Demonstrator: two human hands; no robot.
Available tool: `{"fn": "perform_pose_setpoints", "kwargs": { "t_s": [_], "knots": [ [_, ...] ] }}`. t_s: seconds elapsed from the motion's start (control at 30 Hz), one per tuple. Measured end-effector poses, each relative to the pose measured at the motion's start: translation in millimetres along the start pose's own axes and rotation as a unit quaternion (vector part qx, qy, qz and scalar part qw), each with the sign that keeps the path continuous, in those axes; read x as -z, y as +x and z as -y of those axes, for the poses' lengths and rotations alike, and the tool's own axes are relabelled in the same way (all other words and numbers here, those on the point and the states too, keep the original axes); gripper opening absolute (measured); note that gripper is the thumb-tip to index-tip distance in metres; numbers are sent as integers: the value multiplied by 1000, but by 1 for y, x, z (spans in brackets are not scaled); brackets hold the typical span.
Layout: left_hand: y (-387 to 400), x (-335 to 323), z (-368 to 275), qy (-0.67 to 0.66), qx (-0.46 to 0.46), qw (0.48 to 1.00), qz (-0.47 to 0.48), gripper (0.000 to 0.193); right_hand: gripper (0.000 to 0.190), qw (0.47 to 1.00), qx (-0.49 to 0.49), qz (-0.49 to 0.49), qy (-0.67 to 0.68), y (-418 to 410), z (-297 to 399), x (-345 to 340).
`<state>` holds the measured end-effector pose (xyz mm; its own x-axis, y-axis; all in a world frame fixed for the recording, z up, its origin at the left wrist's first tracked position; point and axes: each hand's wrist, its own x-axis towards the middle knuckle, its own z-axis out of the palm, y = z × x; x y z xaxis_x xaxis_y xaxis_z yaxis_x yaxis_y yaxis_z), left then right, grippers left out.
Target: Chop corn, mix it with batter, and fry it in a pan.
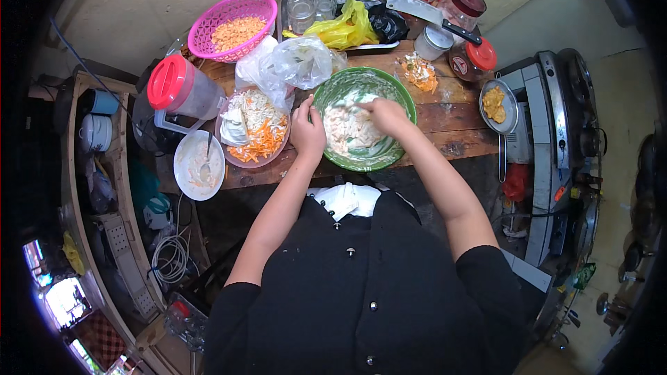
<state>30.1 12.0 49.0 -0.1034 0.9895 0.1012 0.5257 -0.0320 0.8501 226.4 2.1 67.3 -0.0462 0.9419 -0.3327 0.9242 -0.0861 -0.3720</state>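
Observation:
A green plastic bowl (411,109) holds a sticky, pale batter-like mixture (350,127), which also smears its inner wall. My left hand (308,130) grips the bowl's left rim. Inside the bowl, my right hand (386,117) is over the mixture with its index finger pointing left; whether it holds anything is hidden. Left of my left hand, a pink plastic bowl (250,162) contains shredded carrot (263,138), pale shreds (255,101) and a white mound (234,127). A white bowl (182,187) at the table edge has batter residue and a metal spoon (205,169).
Behind stand a pink basket (200,36) of orange pieces, a red-lidded pitcher (195,91), clear plastic bags (302,62) and a metal tray (286,10) with glasses. A cleaver (417,8) lies across jars (464,8). At right, a strainer (508,125) holds fried food beside a stove (555,114).

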Motion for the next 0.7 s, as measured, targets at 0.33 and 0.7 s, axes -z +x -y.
{"fn": "perform_pose_setpoints", "kwargs": {
  "t_s": [0.33,0.7],
  "knots": [
    [-5,-3,6,35,-34,999,-19,27,37,993,-55,-58,-90,-37,-8,53],
    [-7,-2,9,27,-24,999,-27,28,38,999,-30,-41,-7,-53,23,31]
  ]
}}
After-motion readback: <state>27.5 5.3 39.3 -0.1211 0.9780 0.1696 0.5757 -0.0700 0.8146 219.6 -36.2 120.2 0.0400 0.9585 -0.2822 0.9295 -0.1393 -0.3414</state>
